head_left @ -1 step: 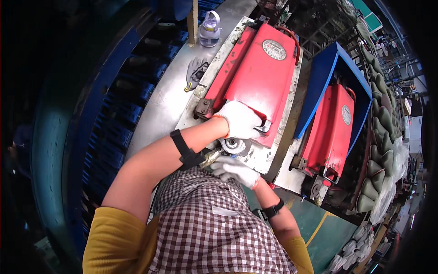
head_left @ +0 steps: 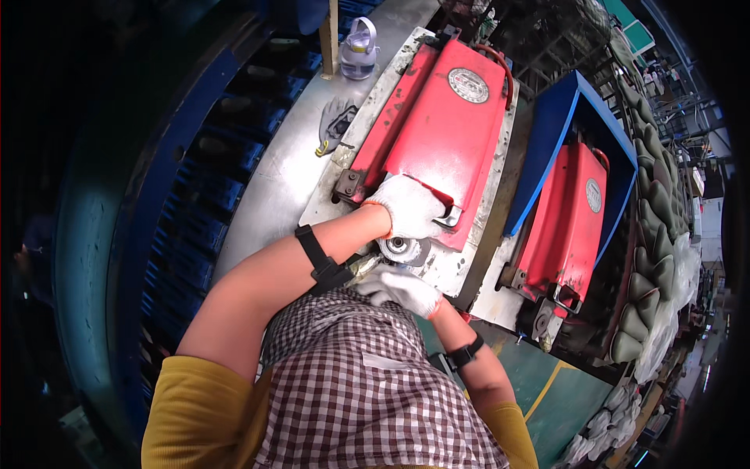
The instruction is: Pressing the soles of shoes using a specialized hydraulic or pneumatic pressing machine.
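Workshop: green floor [head_left: 504,363], and a bare-metal bench [head_left: 269,168] along the left with a lidded bottle [head_left: 358,56] and a grey glove [head_left: 336,127] on it. A second red machine [head_left: 574,223] sat to the right under a blue hood [head_left: 544,144]; olive padded pieces [head_left: 652,262] lined the far side.

The nearer red machine [head_left: 453,109] lay on a pale base plate [head_left: 449,273] directly ahead of the person, its round wheel part [head_left: 398,248] at the near end.

Left hand [head_left: 406,206], white-gloved: bent over the machine's near end, beside a metal bracket. Grip hidden; could not tell whether it held anything.

Right hand [head_left: 402,289], white-gloved: below the wheel, fingers partly curled. Palm side hidden; could not tell whether it was empty.

Change against the preceding frame: slight. The right hand had shifted a little leftward and up; the left hand and the machine showed no clear displacement. Judgement: a small adjustment, with the work remaining around the wheel.
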